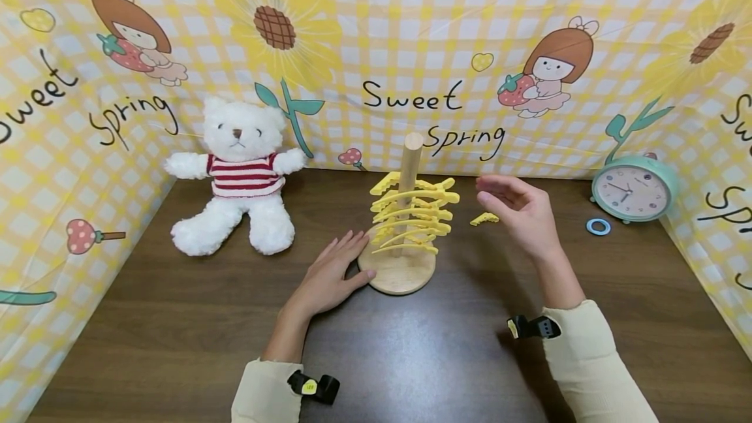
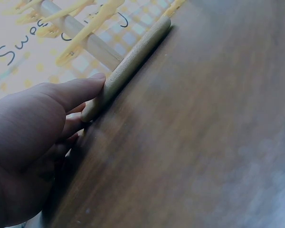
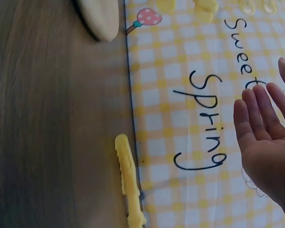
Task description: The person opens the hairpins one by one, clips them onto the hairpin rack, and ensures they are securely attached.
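A wooden stand (image 1: pixel 414 149) with a round base (image 1: pixel 405 277) carries several yellow toothed hair clips (image 1: pixel 414 197), set one above another round its post. At the base's left rim, my left hand (image 1: pixel 329 276) holds on, thumb over the edge; its thumb (image 2: pixel 85 90) and fingers meet the rim in the left wrist view. Palm inward and empty, my right hand (image 1: pixel 519 214) is raised right of the stand, fingers fairly straight. Another yellow hair clip (image 1: pixel 484 219) lies on the table beside that hand, and its toothed side (image 3: pixel 127 175) shows in the right wrist view.
A white teddy bear (image 1: pixel 237 168) in a striped shirt sits at the back left. At the back right stand a mint alarm clock (image 1: pixel 631 191) and, before it, a small blue ring (image 1: pixel 598 226). Patterned cloth (image 1: pixel 399 31) walls the dark wooden table (image 1: pixel 405 358).
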Action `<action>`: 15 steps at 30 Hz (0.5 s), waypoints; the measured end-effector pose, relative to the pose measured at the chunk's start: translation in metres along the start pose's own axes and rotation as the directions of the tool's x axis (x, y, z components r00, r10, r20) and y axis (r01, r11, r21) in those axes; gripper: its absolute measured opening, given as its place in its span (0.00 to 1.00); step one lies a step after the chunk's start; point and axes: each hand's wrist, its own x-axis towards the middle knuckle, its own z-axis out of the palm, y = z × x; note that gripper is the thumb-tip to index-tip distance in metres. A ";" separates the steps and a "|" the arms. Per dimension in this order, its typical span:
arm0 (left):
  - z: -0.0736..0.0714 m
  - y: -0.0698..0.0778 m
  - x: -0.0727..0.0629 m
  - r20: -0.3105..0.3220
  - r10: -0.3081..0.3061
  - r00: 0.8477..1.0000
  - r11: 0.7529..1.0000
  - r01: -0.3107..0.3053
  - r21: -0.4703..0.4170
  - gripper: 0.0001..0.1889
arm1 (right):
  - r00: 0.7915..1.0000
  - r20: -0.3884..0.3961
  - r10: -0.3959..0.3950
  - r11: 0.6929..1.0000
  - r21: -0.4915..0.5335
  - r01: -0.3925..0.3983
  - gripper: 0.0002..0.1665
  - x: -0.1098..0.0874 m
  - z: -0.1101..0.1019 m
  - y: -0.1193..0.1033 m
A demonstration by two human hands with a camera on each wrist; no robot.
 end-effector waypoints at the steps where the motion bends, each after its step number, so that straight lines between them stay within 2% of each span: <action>1: 0.000 0.000 0.000 0.000 0.001 1.000 1.000 -0.001 0.001 0.38 | 1.000 -0.002 0.001 1.000 -0.001 -0.001 0.17 0.000 -0.001 0.002; 7: 0.001 -0.001 -0.001 -0.006 0.007 1.000 1.000 -0.007 -0.004 0.38 | 1.000 -0.009 0.024 0.999 -0.027 -0.024 0.18 0.002 -0.009 0.013; 15: 0.001 -0.002 -0.001 -0.007 0.010 1.000 1.000 -0.010 0.001 0.38 | 0.991 -0.026 0.128 0.985 -0.114 -0.130 0.22 0.004 -0.023 0.032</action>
